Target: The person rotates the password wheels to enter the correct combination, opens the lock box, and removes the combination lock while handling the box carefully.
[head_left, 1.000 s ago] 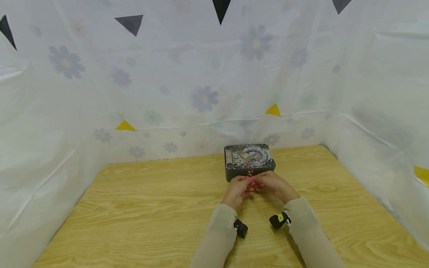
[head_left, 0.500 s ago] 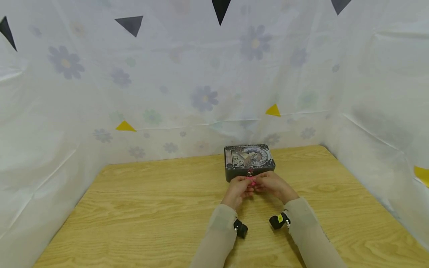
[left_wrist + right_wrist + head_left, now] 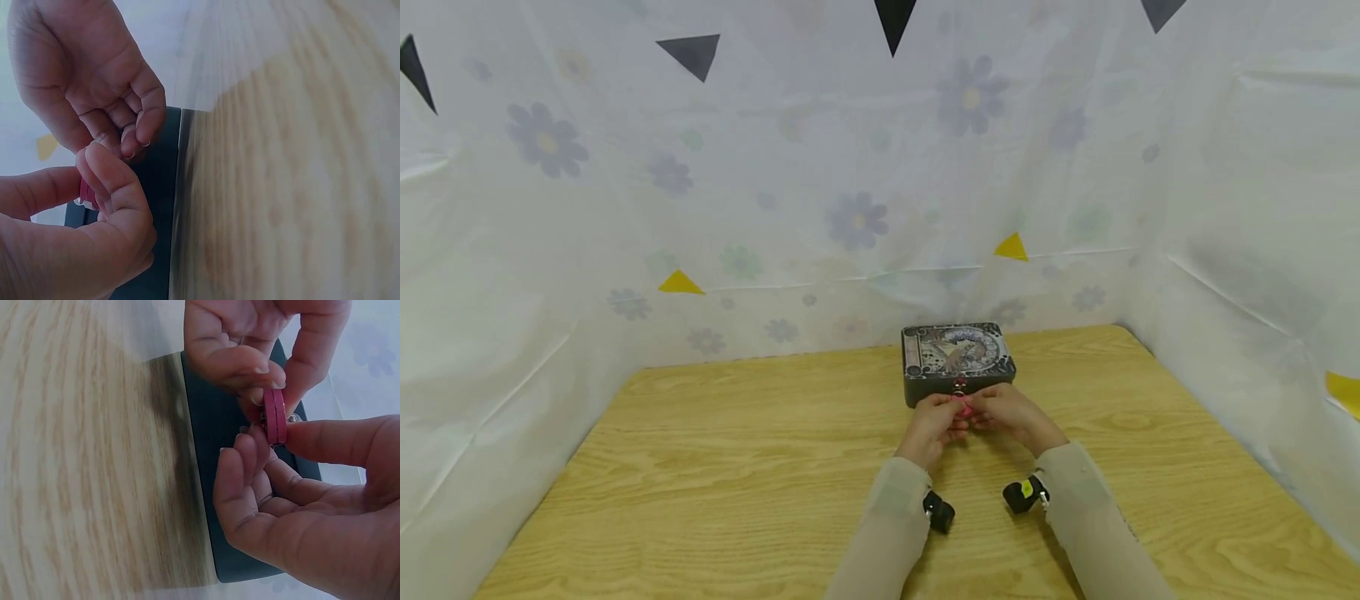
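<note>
The left hand (image 3: 929,425) and right hand (image 3: 1013,415) both pinch the pink padlock-like piece (image 3: 275,416) at the front of the dark box (image 3: 958,350), near the far edge of the desk (image 3: 737,467), where an uneven pull could make it slip loose or skew the box.

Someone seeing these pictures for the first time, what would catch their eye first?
Likely the small bright pink lock-like piece, pinched by the bare left hand and right hand at the front of the dark rectangular box with an ornate picture on its lid. Next, perhaps, the black triangles high on the pale flower-printed sheet behind, with yellow triangles lower down.
</note>
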### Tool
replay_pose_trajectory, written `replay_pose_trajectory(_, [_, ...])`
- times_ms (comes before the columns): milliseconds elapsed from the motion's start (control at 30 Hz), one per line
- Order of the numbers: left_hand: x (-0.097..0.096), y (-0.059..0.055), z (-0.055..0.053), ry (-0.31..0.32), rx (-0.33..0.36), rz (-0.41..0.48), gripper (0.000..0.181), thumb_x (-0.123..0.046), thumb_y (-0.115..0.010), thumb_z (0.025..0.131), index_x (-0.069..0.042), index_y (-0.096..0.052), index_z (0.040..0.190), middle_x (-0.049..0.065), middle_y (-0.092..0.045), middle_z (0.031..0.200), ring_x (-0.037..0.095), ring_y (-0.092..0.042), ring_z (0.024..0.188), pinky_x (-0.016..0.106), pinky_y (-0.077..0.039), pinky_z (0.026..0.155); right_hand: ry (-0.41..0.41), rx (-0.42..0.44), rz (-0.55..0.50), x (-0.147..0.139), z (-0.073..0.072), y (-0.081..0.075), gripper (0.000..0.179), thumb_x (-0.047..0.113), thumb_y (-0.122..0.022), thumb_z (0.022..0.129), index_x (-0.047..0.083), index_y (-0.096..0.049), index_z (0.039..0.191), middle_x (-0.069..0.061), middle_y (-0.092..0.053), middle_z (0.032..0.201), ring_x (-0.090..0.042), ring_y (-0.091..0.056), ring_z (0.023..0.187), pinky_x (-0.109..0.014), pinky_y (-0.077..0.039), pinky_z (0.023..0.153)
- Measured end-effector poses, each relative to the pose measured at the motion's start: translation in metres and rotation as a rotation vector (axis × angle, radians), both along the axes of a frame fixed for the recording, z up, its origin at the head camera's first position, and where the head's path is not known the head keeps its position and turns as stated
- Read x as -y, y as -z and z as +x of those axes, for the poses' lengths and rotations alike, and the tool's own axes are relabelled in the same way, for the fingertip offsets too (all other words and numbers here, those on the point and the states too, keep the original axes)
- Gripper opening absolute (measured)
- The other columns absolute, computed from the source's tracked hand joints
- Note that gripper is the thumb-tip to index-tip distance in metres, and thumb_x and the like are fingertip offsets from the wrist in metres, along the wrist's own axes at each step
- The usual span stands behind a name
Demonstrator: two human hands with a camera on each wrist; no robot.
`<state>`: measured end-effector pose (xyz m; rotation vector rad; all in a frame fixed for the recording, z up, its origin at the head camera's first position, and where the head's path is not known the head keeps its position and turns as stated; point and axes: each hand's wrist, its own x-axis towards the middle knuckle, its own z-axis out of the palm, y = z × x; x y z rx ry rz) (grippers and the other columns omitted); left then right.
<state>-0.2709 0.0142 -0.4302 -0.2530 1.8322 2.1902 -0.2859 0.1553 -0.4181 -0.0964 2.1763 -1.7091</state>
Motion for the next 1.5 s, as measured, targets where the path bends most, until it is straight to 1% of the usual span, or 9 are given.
replay_pose_trajectory(300, [0.0004, 0.0008, 0.0002, -0.008, 0.005, 0.009, 0.013, -0.004, -0.054, 0.096, 0.003, -0.056, 0.107, 0.007, -0.059, 0.084, 0.012, -0.053, 0.062, 0.025, -0.053, 0.059, -0.048, -0.007, -0.022, -0.0021, 0.0013, -0.0024, 0.037, 0.007, -0.046, 0.099, -0.023, -0.049, 0.122, -0.007, -0.064, 0.096, -0.011, -0.061, 0.079, -0.035, -0.053, 0.085])
replay_pose_trajectory(567, [-0.0005, 0.0012, -0.0007, -0.013, 0.006, 0.010, 0.012, -0.004, -0.055, 0.096, 0.002, -0.056, 0.106, 0.006, -0.059, 0.083, 0.011, -0.053, 0.061, 0.025, -0.052, 0.059, -0.031, -0.009, -0.029, -0.0020, -0.0007, 0.0009, 0.036, 0.004, -0.045, 0.099, -0.024, -0.048, 0.121, -0.006, -0.063, 0.092, -0.011, -0.060, 0.075, -0.029, -0.054, 0.077])
replay_pose_trajectory(700, [-0.0008, 0.0012, -0.0003, -0.013, 0.003, 0.008, 0.013, -0.004, -0.055, 0.096, 0.003, -0.056, 0.107, 0.006, -0.059, 0.084, 0.011, -0.053, 0.062, 0.025, -0.052, 0.059, -0.020, -0.012, -0.022, -0.0019, -0.0007, 0.0023, 0.035, 0.003, -0.045, 0.098, -0.023, -0.049, 0.120, -0.007, -0.062, 0.092, -0.012, -0.059, 0.075, -0.029, -0.054, 0.075])
replay_pose_trajectory(900, [-0.0003, 0.0002, 0.0002, -0.009, -0.005, 0.010, 0.015, -0.004, -0.054, 0.096, 0.003, -0.055, 0.109, 0.007, -0.059, 0.086, 0.012, -0.053, 0.062, 0.026, -0.053, 0.059, -0.022, -0.014, -0.022, -0.0019, -0.0012, 0.0011, 0.035, 0.004, -0.044, 0.099, -0.023, -0.049, 0.121, -0.007, -0.062, 0.092, -0.011, -0.058, 0.075, -0.029, -0.054, 0.075])
replay_pose_trajectory(1200, [-0.0003, -0.0022, -0.0009, -0.003, -0.007, 0.007, 0.016, -0.004, -0.054, 0.096, 0.004, -0.056, 0.110, 0.007, -0.059, 0.085, 0.011, -0.053, 0.062, 0.024, -0.052, 0.058, -0.037, -0.019, -0.029, -0.0019, 0.0002, -0.0030, 0.036, 0.005, -0.044, 0.099, -0.023, -0.049, 0.121, -0.006, -0.062, 0.093, -0.012, -0.059, 0.077, -0.031, -0.054, 0.079])
replay_pose_trajectory(1333, [-0.0003, -0.0011, -0.0005, -0.005, -0.013, 0.008, 0.015, -0.004, -0.054, 0.096, 0.004, -0.056, 0.109, 0.007, -0.060, 0.085, 0.011, -0.053, 0.061, 0.024, -0.052, 0.057, -0.046, -0.019, -0.042, -0.0025, 0.0010, -0.0036, 0.036, 0.006, -0.045, 0.098, -0.023, -0.050, 0.119, -0.005, -0.063, 0.091, -0.011, -0.059, 0.077, -0.031, -0.053, 0.079])
replay_pose_trajectory(1500, [-0.0004, 0.0012, 0.0009, -0.001, -0.015, 0.013, 0.015, -0.004, -0.054, 0.096, 0.004, -0.056, 0.108, 0.007, -0.060, 0.085, 0.011, -0.053, 0.061, 0.024, -0.052, 0.058, -0.044, -0.015, -0.049, -0.0032, 0.0004, -0.0002, 0.036, 0.006, -0.046, 0.098, -0.023, -0.050, 0.119, -0.004, -0.063, 0.089, -0.011, -0.060, 0.075, -0.029, -0.054, 0.077])
